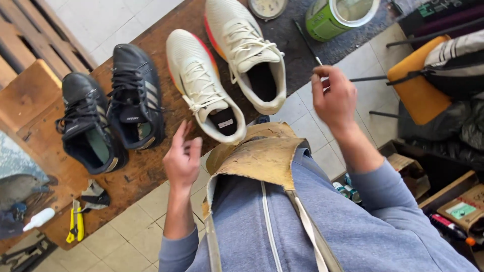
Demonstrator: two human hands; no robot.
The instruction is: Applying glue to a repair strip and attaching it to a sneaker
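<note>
Brush up, glue pot open, shoes right there

Right hand (333, 98) pinches a thin brush (306, 44) at 1 o'clock; left hand (182, 160) hangs open, empty. I'd guess drips could land on the white sneakers (227, 70) at 12, or an elbow tips the open green can (338, 17).

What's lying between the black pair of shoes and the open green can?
In the head view, the white pair of shoes lies on the bench between the black pair and the green can.

Green round tub (335, 17) top centre; brown carton with pale-green label (463, 210) lower right
</note>
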